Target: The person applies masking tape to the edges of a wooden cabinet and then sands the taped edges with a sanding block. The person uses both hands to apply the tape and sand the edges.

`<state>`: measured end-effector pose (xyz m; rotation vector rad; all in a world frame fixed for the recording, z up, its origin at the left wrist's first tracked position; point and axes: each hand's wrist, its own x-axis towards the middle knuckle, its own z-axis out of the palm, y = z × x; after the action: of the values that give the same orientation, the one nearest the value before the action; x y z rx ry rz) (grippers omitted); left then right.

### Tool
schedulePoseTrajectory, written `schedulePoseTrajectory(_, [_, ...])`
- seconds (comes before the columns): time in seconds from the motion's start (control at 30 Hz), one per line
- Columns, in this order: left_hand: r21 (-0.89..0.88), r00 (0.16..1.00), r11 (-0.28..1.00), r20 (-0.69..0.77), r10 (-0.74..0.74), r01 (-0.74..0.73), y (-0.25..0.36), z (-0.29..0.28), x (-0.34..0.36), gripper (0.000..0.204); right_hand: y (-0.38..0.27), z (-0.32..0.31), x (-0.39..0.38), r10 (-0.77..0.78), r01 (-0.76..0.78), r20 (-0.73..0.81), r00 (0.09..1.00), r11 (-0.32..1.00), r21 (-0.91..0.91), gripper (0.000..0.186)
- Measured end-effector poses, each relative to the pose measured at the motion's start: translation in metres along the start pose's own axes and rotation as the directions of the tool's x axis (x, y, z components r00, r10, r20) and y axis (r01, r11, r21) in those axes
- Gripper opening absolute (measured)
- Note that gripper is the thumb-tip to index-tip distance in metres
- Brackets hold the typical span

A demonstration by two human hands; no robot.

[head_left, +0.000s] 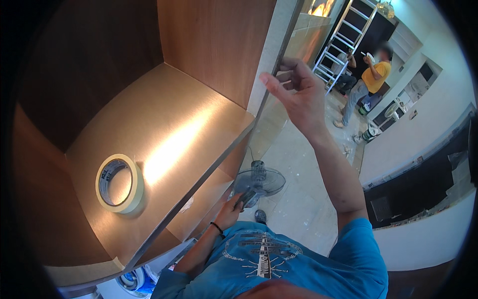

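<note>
My right hand (pixel 301 94) is raised at the upright pale front edge (pixel 269 60) of a wooden cabinet. Its thumb points left and its fingers are loosely bent, with a gap between them; nothing shows in its grasp. Whether the fingertips touch the edge, I cannot tell. Low down, my left hand (pixel 230 210) is closed round a dark, slim handheld object (pixel 245 199) beside the cabinet; its exact kind is unclear. A roll of pale yellow masking tape (pixel 134 192) stands on edge on the shiny cabinet shelf (pixel 189 104).
A standing fan (pixel 266 180) is on the spotted tile floor (pixel 303 199) below my hands. Farther off, a person in a yellow top (pixel 376 77) stands near a metal ladder (pixel 348 32), with another person behind it. Buckets (pixel 370 133) line the right wall.
</note>
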<state>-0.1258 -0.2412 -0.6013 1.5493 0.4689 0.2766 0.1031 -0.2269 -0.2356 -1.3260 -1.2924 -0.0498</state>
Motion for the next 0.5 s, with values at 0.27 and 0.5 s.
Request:
schedulePoseTrajectory(0.27, [-0.120, 0.997, 0.990, 0.046, -0.065, 0.070, 0.030, -0.006, -0.009, 0.042, -0.028, -0.008, 0.052, -0.217, 0.201, -0.084, 0.972, 0.964, -0.173, 0.042])
schedulePoseTrajectory(0.5, [-0.113, 0.988, 0.991, 0.148, -0.053, 0.070, 0.024, -0.008, 0.003, 0.044, -0.113, -0.039, 0.158, -0.362, 0.393, -0.267, 0.893, 0.917, 0.068, 0.044])
